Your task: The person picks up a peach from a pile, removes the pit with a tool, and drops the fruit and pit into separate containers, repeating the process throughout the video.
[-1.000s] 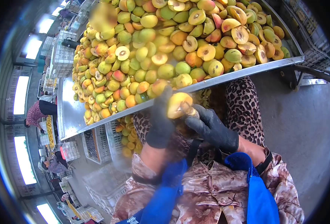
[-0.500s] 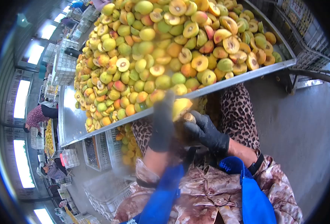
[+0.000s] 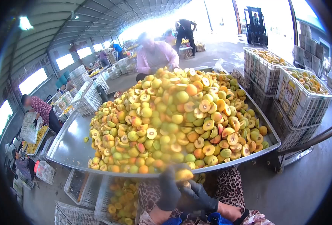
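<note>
Low in the head view, my left hand, in a dark glove, is closed on a yellow peach piece. My right hand, also gloved, is closed just beside it, around a small tan, round-ended thing; most of that thing is hidden by the fingers. Both hands are above my lap, at the near edge of a metal table. A large heap of halved and whole peaches covers much of the table, some showing brown centres.
Under the table on the left, a crate holds peach pieces. White crates full of peaches are stacked at the right. A person in pink is across the table; another person bends at the left. A forklift stands far back.
My view has tilted up and levelled, showing more of the hall and the person across the table. Both hands now appear lower in view, still close together at the yellow peach piece.
</note>
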